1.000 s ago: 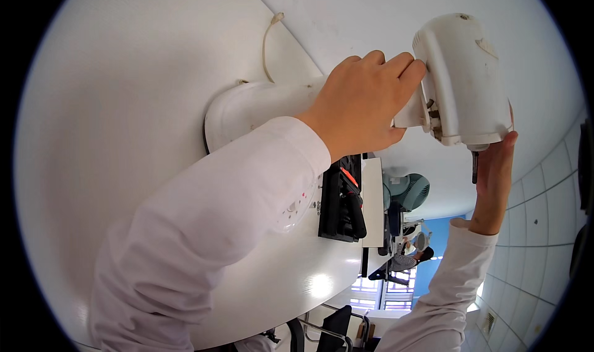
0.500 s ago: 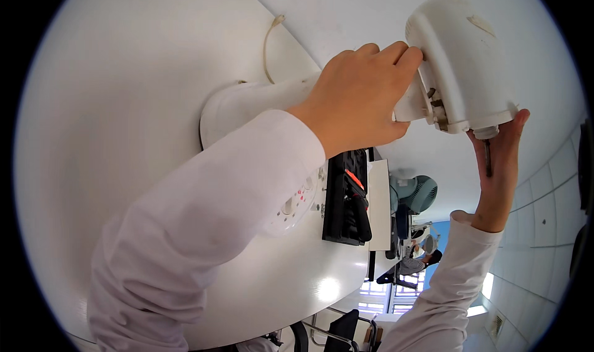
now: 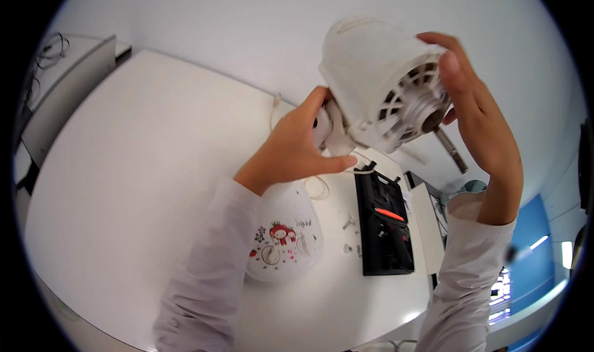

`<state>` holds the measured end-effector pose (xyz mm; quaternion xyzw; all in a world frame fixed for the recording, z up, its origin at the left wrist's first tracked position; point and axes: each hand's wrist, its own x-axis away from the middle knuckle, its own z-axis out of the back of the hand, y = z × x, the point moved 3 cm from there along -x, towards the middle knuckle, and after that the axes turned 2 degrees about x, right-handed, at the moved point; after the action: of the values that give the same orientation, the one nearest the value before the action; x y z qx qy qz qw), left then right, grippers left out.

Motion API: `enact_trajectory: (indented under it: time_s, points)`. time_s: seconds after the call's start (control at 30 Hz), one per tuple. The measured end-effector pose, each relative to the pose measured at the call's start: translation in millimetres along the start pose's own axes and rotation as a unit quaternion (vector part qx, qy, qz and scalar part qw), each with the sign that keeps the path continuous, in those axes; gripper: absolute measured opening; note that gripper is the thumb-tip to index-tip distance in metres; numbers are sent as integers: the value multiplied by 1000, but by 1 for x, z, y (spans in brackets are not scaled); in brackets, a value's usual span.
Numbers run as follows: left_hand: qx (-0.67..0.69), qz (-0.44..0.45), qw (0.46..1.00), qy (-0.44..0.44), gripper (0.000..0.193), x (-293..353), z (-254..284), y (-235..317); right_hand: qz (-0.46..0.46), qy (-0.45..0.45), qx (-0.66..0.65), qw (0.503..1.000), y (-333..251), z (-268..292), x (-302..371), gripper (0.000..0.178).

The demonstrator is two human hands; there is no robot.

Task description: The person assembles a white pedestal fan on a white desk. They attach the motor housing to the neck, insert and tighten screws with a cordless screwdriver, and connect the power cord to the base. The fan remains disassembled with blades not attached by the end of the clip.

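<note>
The left hand (image 3: pixel 291 147) pinches the neck of the white fan motor housing (image 3: pixel 377 86); the right hand (image 3: pixel 479 113) cups its vented face, fingers loosely spread, both raised above the white table (image 3: pixel 136 166).

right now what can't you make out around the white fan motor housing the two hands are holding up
Head view only:
- Left hand: its fingertips are hidden behind the white plastic fan motor housing, so its exact grip is unclear.
- Right hand: its palm side faces away.
- Black tool case: its contents are too small, apart from an orange piece.
- Small loose parts on the white round table: too small to identify.
- White fan base with dials: partly covered by the left sleeve.
</note>
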<state>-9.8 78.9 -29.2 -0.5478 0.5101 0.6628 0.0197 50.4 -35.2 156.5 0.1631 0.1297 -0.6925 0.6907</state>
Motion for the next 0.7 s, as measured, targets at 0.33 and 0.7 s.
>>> enact_trajectory:
  time_s: [0.33, 0.7]
  points:
    - [-6, 67, 997, -31, 86, -6, -7, 5, 221, -11, -225, 949, 51, -14, 29, 116]
    - [-40, 148, 988, -17, 92, -4, -12, 22, 156, -31, -449, 879, 58, -28, 35, 125]
